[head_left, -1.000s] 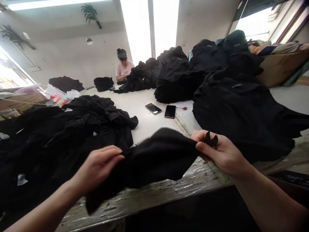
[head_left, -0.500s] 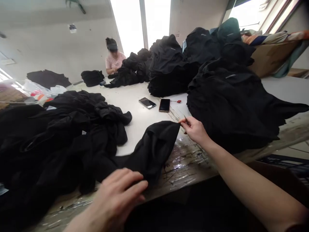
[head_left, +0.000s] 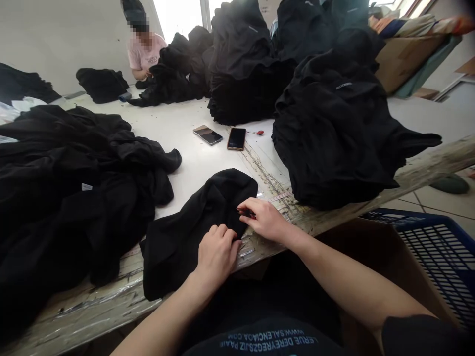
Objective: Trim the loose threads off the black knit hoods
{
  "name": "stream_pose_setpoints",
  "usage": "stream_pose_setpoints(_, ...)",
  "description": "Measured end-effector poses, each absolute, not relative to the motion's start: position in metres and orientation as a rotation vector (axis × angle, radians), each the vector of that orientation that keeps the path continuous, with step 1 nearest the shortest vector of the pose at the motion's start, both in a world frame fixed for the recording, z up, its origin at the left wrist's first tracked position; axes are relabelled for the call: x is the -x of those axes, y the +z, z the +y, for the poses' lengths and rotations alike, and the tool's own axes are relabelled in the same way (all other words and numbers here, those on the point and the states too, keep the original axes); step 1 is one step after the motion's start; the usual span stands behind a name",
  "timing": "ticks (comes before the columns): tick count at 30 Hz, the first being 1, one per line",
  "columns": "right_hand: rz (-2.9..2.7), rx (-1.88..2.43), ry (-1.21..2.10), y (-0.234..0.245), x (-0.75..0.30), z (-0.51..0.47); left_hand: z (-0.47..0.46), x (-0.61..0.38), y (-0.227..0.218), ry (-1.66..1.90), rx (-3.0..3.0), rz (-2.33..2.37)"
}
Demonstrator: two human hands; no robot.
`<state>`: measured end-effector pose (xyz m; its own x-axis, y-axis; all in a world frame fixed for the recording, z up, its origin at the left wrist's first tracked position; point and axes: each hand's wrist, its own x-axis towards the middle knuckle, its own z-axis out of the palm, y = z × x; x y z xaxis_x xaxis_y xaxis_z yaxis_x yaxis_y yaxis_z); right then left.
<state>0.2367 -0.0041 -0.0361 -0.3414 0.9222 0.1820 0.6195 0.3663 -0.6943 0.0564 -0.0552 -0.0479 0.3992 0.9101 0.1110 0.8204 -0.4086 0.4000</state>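
Note:
A black garment [head_left: 200, 212] lies bunched at the table's front edge, separate in outline from the large heap to its left. My left hand [head_left: 218, 249] presses on its near right side, fingers curled and closed on the cloth. Close beside it, my right hand [head_left: 265, 217] is closed in a pinch at the garment's right edge. A small dark tool with a red part [head_left: 248, 213] shows between the right fingers; most of it is hidden, so its exact kind cannot be made out.
A loose heap of black garments [head_left: 74, 193] covers the left side. Tall stacks of black garments [head_left: 334, 128] stand right and behind. Two phones [head_left: 236, 139] lie mid-table, near a tape measure [head_left: 281, 197]. A person [head_left: 144, 54] works across the table. A blue crate [head_left: 438, 252] stands below right.
My right hand has come down and left, toward my left hand, and the stretched cloth now lies bunched. My left hand has closed on the cloth. The view has tilted downward.

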Motion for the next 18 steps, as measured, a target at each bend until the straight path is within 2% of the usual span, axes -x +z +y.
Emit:
stream_pose_setpoints(8, -2.06, 1.412, 0.699, -0.032, -0.249, -0.042, -0.056, -0.037, -0.046, 0.733, -1.512, 1.511)
stream_pose_setpoints(11, -2.171, 1.366, 0.707, -0.026, -0.238, -0.056, -0.057, -0.039, -0.049, 0.78, -1.409, 1.478)
stream_pose_setpoints(18, -2.403, 1.47, 0.485, -0.026, -0.219, -0.064, -0.062, -0.042, -0.05, 0.801, -1.461, 1.474)
